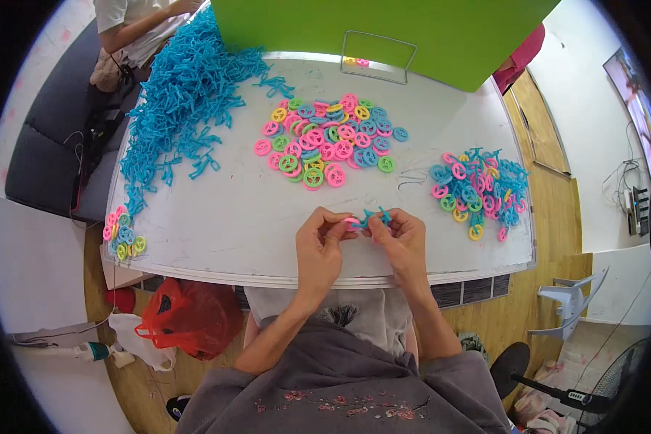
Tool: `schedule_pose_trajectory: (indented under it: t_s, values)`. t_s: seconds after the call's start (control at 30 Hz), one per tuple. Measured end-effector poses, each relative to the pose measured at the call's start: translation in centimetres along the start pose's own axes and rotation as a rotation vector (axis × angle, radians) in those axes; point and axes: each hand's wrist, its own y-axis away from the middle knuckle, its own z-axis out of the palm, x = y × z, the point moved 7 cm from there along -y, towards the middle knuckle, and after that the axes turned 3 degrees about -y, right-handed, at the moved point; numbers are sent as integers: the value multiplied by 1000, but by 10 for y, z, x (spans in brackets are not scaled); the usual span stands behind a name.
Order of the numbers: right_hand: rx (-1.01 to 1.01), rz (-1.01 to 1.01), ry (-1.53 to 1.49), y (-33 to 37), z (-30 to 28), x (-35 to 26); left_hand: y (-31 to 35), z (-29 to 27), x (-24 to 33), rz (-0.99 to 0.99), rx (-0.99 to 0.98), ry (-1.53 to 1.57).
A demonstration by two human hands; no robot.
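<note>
Over the table's near edge, my left hand (320,249) pinches a small pink plastic wheel (351,223) between thumb and fingers. Close beside it, my right hand (403,246) grips a blue plastic toy frame (369,215) with thin prongs. The wheel meets the frame between my fingertips; whether it is seated on the frame I cannot tell. A bit of pink shows under my right thumb, mostly hidden. Ahead of my hands lies a loose pile of pink, blue, green and yellow wheels (328,139). To the right is a heap of blue frames with wheels among them (479,189).
A big heap of bare blue frames (188,90) covers the far left of the white table (231,210). A few wheels (125,235) lie at its left corner. A green panel (304,29) stands across the back. Another person's arm (141,29) shows far left.
</note>
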Motion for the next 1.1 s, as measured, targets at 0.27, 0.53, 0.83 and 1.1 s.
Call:
schedule_pose_trajectory:
  t_s: [0.27,0.53,0.83,1.1]
  values:
    - [-74,-187,209,2,14,-19,4,-3,4,22,78,147]
    - [-113,-298,422,-3,16,-35,6,-6,7,116,90,100]
    - [-126,-311,408,-1,14,-32,5,-7,1,34,70,97]
    - [-129,-57,268,-2,13,-11,2,-9,-1,46,63,77]
